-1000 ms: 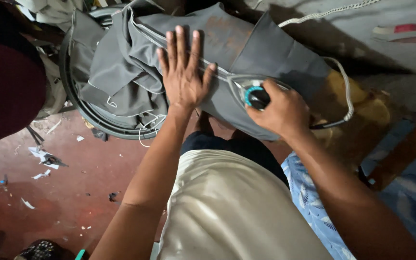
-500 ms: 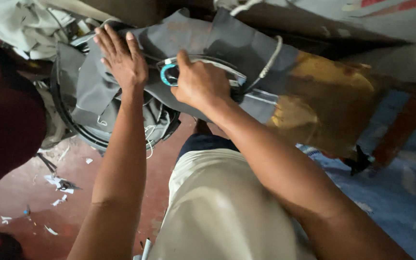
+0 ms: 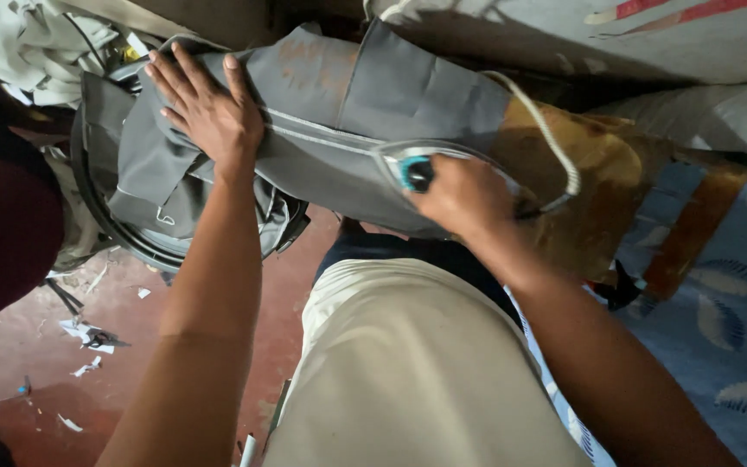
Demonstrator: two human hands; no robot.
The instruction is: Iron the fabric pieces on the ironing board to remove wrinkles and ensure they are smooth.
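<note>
A grey piece of cloth (image 3: 373,95) with a pale stitched seam lies spread over a padded board. My left hand (image 3: 205,108) presses flat on its left part, fingers spread. My right hand (image 3: 469,203) grips the handle of an iron (image 3: 417,169) with a teal knob, resting on the cloth's right part. A white cord (image 3: 546,130) runs from the iron up toward the back.
A yellow-brown stained cover (image 3: 616,173) lies right of the cloth, over a blue patterned sheet (image 3: 728,303). More grey cloth hangs over a dark round rim (image 3: 105,225) at left. Paper scraps (image 3: 88,337) litter the red floor. Pale bundles (image 3: 36,35) lie at top left.
My right hand has slid the iron to the right along the grey cloth. My left hand still lies flat on the cloth's left part, and the view has shifted.
</note>
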